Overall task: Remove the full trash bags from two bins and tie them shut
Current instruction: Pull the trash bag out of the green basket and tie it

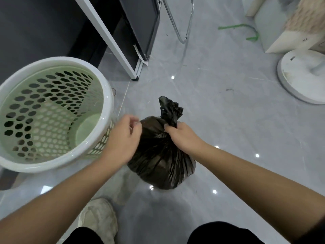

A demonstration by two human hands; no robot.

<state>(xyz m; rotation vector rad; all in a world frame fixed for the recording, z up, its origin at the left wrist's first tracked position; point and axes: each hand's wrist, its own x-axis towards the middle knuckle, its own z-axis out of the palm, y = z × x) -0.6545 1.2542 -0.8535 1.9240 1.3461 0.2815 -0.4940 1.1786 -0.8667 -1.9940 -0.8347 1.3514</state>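
A full black trash bag (161,166) stands on the grey floor in the middle of the view. Its neck is gathered into a twisted tail (169,110) that sticks up. My right hand (181,136) is closed around that neck, just under the tail. My left hand (123,138) hovers at the bag's left side with fingers curled and nothing clearly in them; its fingertips are blurred. To the left stands a round bin (98,143) with a white rim and a pale green perforated wall, with no bag inside it.
A white desk leg (112,41) and a dark panel (140,27) rise behind the bin. A chrome chair frame (182,37) stands further back. A white round fan base (302,78) sits at the right. My shoe (98,219) is on the floor below the bag.
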